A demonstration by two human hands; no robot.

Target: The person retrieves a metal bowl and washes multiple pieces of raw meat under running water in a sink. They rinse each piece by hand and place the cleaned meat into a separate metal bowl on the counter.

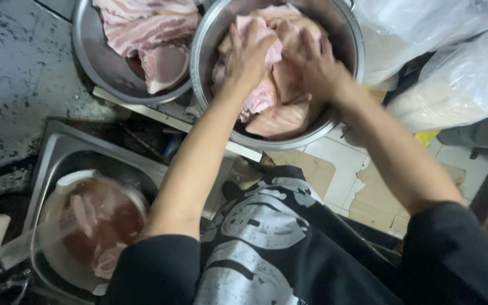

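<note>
A large steel bowl (345, 39) near the top middle is heaped with pale pink slabs of raw meat (280, 118). Both my hands are down in it. My left hand (248, 56) lies spread over the top slabs on the left side of the heap. My right hand (312, 65) presses on the meat on the right, its fingers curled among the pieces. Whether either hand has closed around a slab is hidden by the heap and the blur.
A second steel bowl (88, 56) with raw pork belly slabs sits at the upper left. A steel sink (57, 152) at the lower left holds a basin (57, 248) of reddish water and meat. Clear plastic bags (458, 85) pile at the right. Cardboard (312, 169) lies on the tiled floor.
</note>
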